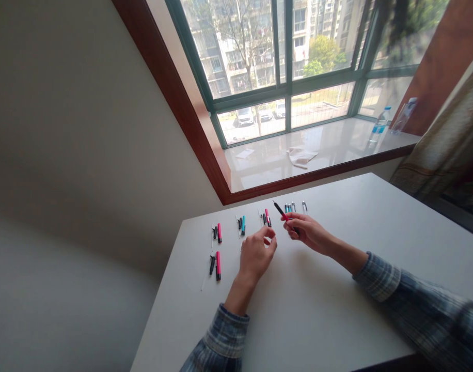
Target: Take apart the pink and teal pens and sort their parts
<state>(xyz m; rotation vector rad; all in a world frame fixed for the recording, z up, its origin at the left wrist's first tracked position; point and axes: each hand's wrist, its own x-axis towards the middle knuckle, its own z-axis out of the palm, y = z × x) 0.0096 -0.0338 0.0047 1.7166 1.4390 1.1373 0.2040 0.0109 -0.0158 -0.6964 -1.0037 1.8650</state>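
My right hand (306,231) grips a pink-and-black pen (280,210) above the white table, its thin tip pointing up and to the left. Just to its left is my left hand (258,251), thumb and fingertips pinched together; I cannot make out anything between them. Beyond the left hand lie a pink pen barrel (268,217) and a small black pen part (264,219). A teal pen barrel (243,225) rests further left beside black parts and a thin refill. Behind the right hand are several teal and clear pens (294,206).
Two more pink barrels, one farther (219,233) and one nearer (218,266), lie at the table's left with black parts and thin refills. Beyond the white table (317,310) is a window sill (259,173) with a water bottle (379,125) and a crumpled wrapper (301,156). A curtain (434,150) hangs right.
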